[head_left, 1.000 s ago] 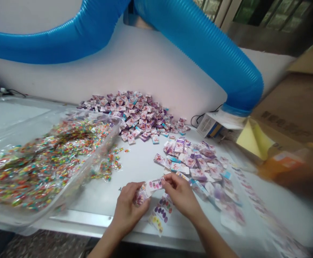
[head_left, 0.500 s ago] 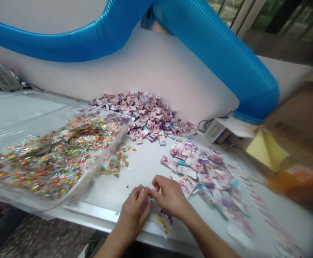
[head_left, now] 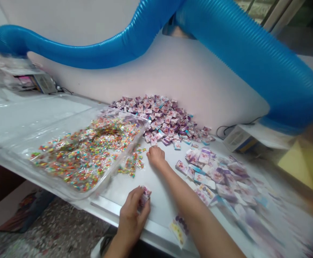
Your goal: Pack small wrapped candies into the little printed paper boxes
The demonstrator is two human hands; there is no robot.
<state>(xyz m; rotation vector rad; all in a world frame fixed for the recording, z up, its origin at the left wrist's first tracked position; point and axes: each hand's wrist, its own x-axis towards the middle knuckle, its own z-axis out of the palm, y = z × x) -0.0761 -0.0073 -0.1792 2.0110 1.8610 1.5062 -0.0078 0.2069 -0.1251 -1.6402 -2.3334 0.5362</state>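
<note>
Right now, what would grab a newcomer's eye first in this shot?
The bright blue corrugated hose arcs across the top of the view, in front of the white wall. Below it, a clear plastic tray of multicoloured small packets sits at the left of the white bench, and a heap of purple-and-white printed packets banks against the wall. The right hand rests near that heap, while the left hand pinches a small printed piece near the bench edge.
</note>
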